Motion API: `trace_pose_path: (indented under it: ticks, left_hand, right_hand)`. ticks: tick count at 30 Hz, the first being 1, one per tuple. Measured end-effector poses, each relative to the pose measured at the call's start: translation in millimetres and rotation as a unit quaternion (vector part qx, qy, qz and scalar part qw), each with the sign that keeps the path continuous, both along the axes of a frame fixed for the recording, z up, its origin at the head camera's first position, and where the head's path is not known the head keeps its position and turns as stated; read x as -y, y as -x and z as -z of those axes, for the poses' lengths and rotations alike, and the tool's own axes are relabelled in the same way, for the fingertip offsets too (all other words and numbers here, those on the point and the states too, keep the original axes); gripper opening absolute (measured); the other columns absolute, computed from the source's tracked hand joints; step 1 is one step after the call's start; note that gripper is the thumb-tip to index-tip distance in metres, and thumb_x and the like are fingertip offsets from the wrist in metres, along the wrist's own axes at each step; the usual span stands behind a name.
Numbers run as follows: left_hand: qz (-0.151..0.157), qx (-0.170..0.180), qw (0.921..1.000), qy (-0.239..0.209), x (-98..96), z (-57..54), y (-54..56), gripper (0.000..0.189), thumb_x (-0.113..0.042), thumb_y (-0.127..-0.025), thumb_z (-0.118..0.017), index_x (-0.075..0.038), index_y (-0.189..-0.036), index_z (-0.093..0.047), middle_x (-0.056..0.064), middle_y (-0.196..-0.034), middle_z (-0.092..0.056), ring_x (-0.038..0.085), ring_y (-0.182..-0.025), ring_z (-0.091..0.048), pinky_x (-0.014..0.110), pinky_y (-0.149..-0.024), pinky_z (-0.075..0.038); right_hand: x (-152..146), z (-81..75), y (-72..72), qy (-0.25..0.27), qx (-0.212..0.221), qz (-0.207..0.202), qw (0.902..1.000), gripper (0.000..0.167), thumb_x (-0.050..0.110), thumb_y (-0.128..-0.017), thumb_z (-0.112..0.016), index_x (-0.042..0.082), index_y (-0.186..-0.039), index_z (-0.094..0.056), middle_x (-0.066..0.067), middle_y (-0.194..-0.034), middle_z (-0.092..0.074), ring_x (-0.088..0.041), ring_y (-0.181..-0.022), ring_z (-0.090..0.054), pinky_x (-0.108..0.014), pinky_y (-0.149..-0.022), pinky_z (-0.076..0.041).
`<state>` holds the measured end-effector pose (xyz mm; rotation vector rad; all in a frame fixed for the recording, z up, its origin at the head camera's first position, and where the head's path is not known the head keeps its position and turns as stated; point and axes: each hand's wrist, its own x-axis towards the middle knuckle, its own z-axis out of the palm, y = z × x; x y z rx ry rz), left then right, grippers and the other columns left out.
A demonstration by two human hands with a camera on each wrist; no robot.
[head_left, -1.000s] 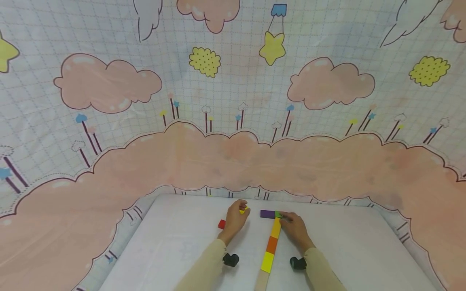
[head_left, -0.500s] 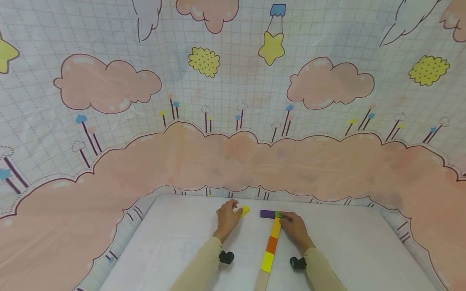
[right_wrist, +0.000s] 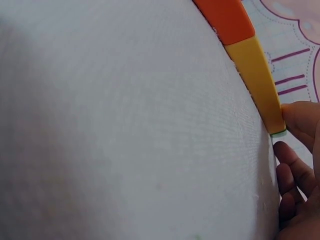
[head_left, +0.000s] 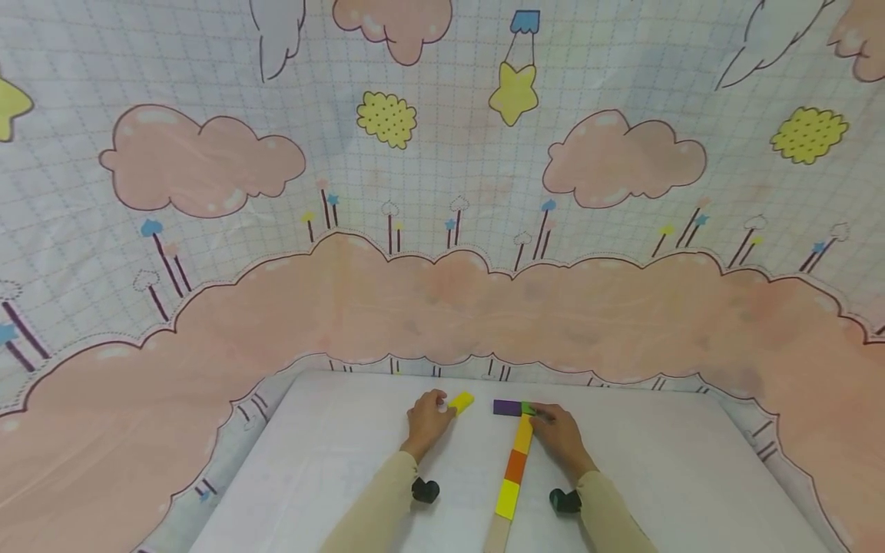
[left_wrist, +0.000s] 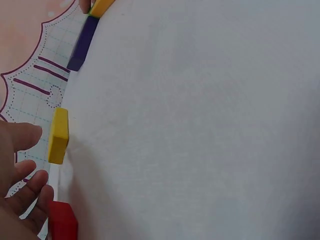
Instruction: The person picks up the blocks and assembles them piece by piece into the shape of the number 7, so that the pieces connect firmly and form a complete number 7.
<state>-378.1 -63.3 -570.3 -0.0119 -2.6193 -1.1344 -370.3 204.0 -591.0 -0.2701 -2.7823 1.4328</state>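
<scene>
My left hand is beside a loose yellow block, thumb close to its near end and fingers spread. In the left wrist view that yellow block stands just past the thumb tip, and a red block lies by the other fingertips; the hand hides the red one in the head view. My right hand holds a small green block with thumb and index finger, largely covering it. Left of the green block, a purple block touches it. The thumb also touches the amber-yellow block below.
A line of blocks runs toward me from the green one: amber-yellow, orange, bright yellow and tan. White table surface extends to both sides. A cloud-patterned cloth rises behind the far edge.
My left hand has let go of the loose yellow block and drawn back left and nearer me, covering the red block. The right hand stays in place.
</scene>
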Motion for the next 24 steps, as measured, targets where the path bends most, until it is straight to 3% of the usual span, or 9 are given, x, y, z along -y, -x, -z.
trace_pose_path:
  ticks: [13, 24]
  left_hand:
    - [-0.013, 0.023, 0.9991, 0.034, -4.2, 3.5, 2.2, 0.028, -0.022, -0.082, -0.078, -0.005, -0.102, -0.068, 0.005, -0.088, -0.065, 0.022, -0.082, -0.055, 0.048, -0.088, -0.036]
    - [-0.034, 0.010, 0.9980, 0.052, -8.8, 5.6, -0.7, 0.027, -0.022, -0.080, -0.080, -0.005, -0.098, -0.069, 0.007, -0.089, -0.066, 0.025, -0.085, -0.056, 0.051, -0.090, -0.035]
  right_hand:
    - [-0.3, -0.6, 0.7, -0.016, -0.010, -0.008, 0.9998, 0.038, 0.029, -0.096, -0.061, 0.019, -0.133, -0.060, -0.013, -0.142, -0.053, -0.038, -0.135, -0.042, -0.063, -0.112, -0.031]
    - [0.0, -1.0, -0.4, -0.012, -0.012, -0.008, 0.9998, 0.039, 0.030, -0.096, -0.060, 0.019, -0.133, -0.060, -0.013, -0.142, -0.053, -0.038, -0.136, -0.042, -0.064, -0.112, -0.030]
